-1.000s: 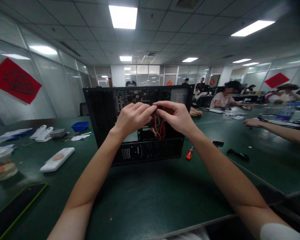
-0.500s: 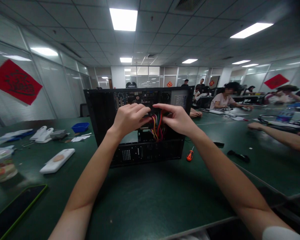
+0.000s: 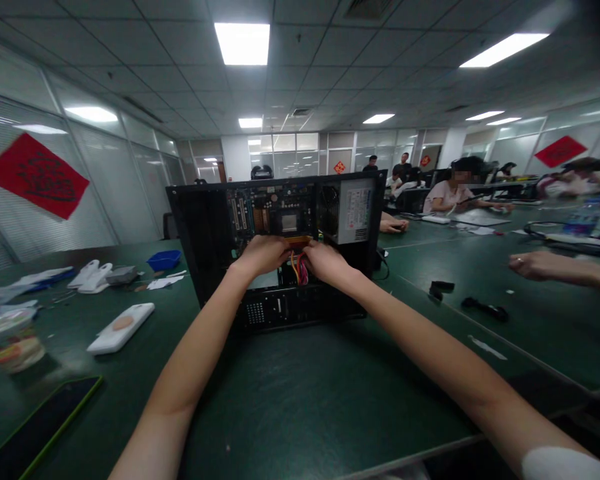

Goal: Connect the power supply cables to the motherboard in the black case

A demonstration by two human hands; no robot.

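A black computer case [image 3: 300, 303] stands on edge with its side off, facing me. Inside are a motherboard [image 3: 273, 200] with a bare square metal chip and a power supply [image 3: 355, 208] at upper right. My left hand [image 3: 263, 257] is closed, fingertips at the lower edge of the motherboard beside an orange-brown strip [image 3: 299, 241]; what it grips is hidden. Pinched fingers of my right hand [image 3: 326, 261] meet it there, at the top of a bundle of red and yellow cables [image 3: 300, 270]. The cables' upper ends are covered by the fingers.
Left on the green table [image 3: 300, 400] lie a phone [image 3: 45, 423], a white slab-shaped device [image 3: 121, 328], a clear plastic cup [image 3: 13, 340] and a blue tray [image 3: 164, 260]. Black parts [image 3: 485, 309] lie at right, near another person's hand [image 3: 533, 265]. People sit farther back.
Both hands have moved down inside the case, and my right hand also left, uncovering the chip and power supply. The orange screwdriver is no longer visible. The other person's hand at right has shifted.
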